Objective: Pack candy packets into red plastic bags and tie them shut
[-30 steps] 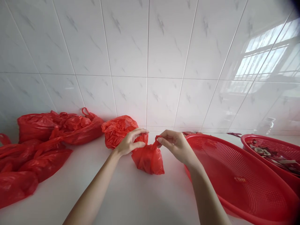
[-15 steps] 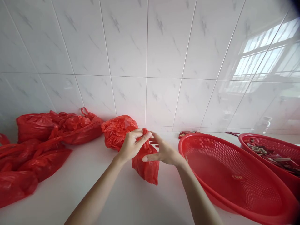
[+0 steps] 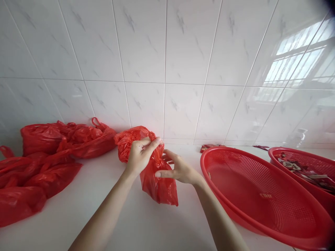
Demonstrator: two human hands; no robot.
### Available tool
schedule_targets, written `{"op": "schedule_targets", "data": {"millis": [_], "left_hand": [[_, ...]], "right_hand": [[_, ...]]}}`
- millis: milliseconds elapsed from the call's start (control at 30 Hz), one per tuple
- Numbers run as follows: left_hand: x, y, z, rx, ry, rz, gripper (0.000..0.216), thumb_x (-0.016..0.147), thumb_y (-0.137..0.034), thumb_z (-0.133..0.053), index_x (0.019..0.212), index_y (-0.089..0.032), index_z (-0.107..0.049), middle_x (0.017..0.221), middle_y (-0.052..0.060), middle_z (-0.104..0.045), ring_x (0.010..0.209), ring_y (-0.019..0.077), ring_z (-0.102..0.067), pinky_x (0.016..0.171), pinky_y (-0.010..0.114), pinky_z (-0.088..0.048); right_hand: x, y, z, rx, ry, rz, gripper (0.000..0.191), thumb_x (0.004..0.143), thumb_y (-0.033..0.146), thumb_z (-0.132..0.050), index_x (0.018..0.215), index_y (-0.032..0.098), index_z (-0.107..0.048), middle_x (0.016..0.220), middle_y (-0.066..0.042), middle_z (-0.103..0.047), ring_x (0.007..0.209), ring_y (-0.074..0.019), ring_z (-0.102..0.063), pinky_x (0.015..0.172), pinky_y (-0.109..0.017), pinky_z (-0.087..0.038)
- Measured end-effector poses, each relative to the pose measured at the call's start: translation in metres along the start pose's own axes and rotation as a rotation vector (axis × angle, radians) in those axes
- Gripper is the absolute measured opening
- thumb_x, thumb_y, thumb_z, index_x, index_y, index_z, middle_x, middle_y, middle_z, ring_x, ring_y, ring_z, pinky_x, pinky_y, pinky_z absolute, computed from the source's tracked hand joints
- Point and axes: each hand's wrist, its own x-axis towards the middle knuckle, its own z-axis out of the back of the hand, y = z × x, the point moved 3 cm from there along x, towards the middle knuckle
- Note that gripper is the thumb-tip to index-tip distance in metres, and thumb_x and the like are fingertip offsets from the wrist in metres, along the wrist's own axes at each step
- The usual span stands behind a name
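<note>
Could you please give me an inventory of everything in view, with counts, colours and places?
Handled bag: one, red, centre
Crumpled plastic bundle: one, red, behind left hand
Bag pile: several, red, left
Near basket: one, red, right
Far basket: one, red, far right
Packets: many, red, dark and white, in far basket
Small packaging: count unclear, red, behind near basket
Bottle shape: one, clear, back right, possibly reflected
Table: one, white, beneath
Tiled wall: one, white with grey streaks, back
Left hand: one, bare, gripping bag's top
Right hand: one, bare, open around bag's right side
</note>
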Motion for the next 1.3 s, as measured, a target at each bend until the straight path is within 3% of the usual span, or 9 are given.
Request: {"op": "schedule_targets", "data": {"millis": [133,233,300,367,533,767,933,1100,1300], "left_hand": [[-0.007,-0.008,-0.010,0.012,0.057,-0.043,0.035,0.089,-0.040,-0.065,0.062,-0.018,-0.066,0.069,0.001,-0.061,0.065,0.0124,-0.056,0.061,0.024,-0.048],[-0.004,-0.005,-0.009,-0.045,0.099,-0.050,0.018,0.086,-0.037,-0.069,0.083,-0.020,-0.074,0.094,0.004,-0.069,0.091,0.0179,-0.064,0.083,0.029,-0.053],[0.001,0.002,-0.003,-0.041,0.090,-0.036,0.027,0.083,-0.037,-0.073,0.106,-0.022,-0.073,0.115,0.006,-0.068,0.111,0.0224,-0.062,0.098,0.035,-0.050],[0.007,0.010,0.005,0.043,0.062,-0.045,0.036,0.081,-0.038,-0.074,0.113,-0.022,-0.071,0.122,0.008,-0.066,0.118,0.0244,-0.059,0.104,0.038,-0.046],[0.014,0.027,0.010,0.299,0.148,-0.069,0.027,0.088,-0.042,-0.065,0.103,-0.021,-0.075,0.108,0.007,-0.068,0.102,0.0216,-0.064,0.095,0.037,-0.048],[0.019,0.050,0.006,0.173,0.316,0.058,0.026,0.090,-0.043,-0.062,0.086,-0.019,-0.071,0.089,0.004,-0.069,0.089,0.0202,-0.062,0.082,0.033,-0.047],[0.023,0.060,0.013,0.149,0.298,0.090,0.027,0.089,-0.045,-0.062,0.084,-0.018,-0.069,0.087,0.004,-0.069,0.088,0.0200,-0.062,0.081,0.031,-0.046],[0.024,0.062,0.014,0.187,0.272,0.081,0.029,0.089,-0.046,-0.061,0.084,-0.018,-0.068,0.088,0.004,-0.067,0.088,0.0201,-0.061,0.080,0.031,-0.046],[0.020,0.057,0.007,0.058,0.247,0.150,0.035,0.090,-0.051,-0.057,0.079,-0.018,-0.061,0.077,0.001,-0.058,0.074,0.0151,-0.052,0.066,0.026,-0.041]], "right_hand": [[0.001,0.009,-0.005,-0.094,-0.285,0.038,0.031,0.085,0.043,-0.068,0.107,0.023,-0.062,0.099,-0.005,-0.070,0.091,-0.0207,-0.065,0.085,-0.038,-0.052],[0.001,0.007,-0.006,-0.155,-0.397,0.013,0.022,0.093,0.040,-0.055,0.093,0.022,-0.067,0.088,-0.005,-0.071,0.084,-0.0216,-0.066,0.077,-0.037,-0.052],[0.001,0.005,-0.002,-0.140,-0.422,0.000,0.029,0.095,0.041,-0.051,0.088,0.020,-0.069,0.082,-0.005,-0.071,0.081,-0.0227,-0.067,0.073,-0.036,-0.052],[-0.001,0.005,0.007,-0.081,-0.459,-0.006,0.033,0.096,0.042,-0.050,0.089,0.018,-0.072,0.082,-0.006,-0.072,0.082,-0.0236,-0.068,0.072,-0.035,-0.052],[-0.009,0.014,0.030,0.041,-0.538,0.043,0.030,0.093,0.043,-0.057,0.099,0.020,-0.075,0.097,-0.007,-0.074,0.097,-0.0252,-0.068,0.084,-0.037,-0.053],[-0.016,0.014,0.042,-0.082,-0.624,0.022,0.029,0.090,0.043,-0.060,0.081,0.020,-0.076,0.083,-0.006,-0.071,0.092,-0.0283,-0.066,0.078,-0.042,-0.054],[-0.015,0.013,0.044,-0.112,-0.657,0.027,0.029,0.090,0.042,-0.060,0.074,0.022,-0.072,0.068,-0.004,-0.062,0.078,-0.0233,-0.062,0.067,-0.036,-0.050],[-0.015,0.011,0.045,-0.061,-0.664,0.009,0.042,0.088,0.044,-0.061,0.054,0.019,-0.057,0.057,0.000,-0.051,0.052,-0.0120,-0.040,0.050,-0.028,-0.034],[-0.010,0.011,0.038,0.216,-0.659,0.046,0.034,0.088,0.047,-0.063,0.069,0.018,-0.065,0.069,-0.002,-0.060,0.068,-0.0162,-0.055,0.067,-0.031,-0.047]]}}
